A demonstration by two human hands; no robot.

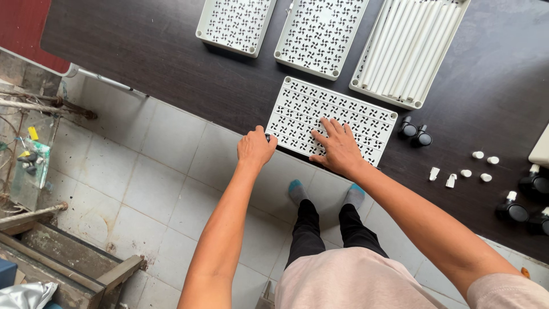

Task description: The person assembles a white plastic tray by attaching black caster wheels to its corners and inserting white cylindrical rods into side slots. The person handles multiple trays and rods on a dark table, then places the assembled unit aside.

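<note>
A white perforated plastic shelf panel [343,111] lies at the near edge of a dark table [171,63]. My right hand [338,147] rests flat on it, fingers spread, pressing down near its front edge. At the panel's near left corner my left hand [255,147] is closed around a small black object, most likely a caster wheel; most of that object is hidden by my fingers.
Two more perforated panels [235,23] [320,34] and a tray of white tubes [407,48] lie further back. Black caster wheels [415,133] [523,197] and small white caps [477,166] sit to the right. Tiled floor and my feet show below the table edge.
</note>
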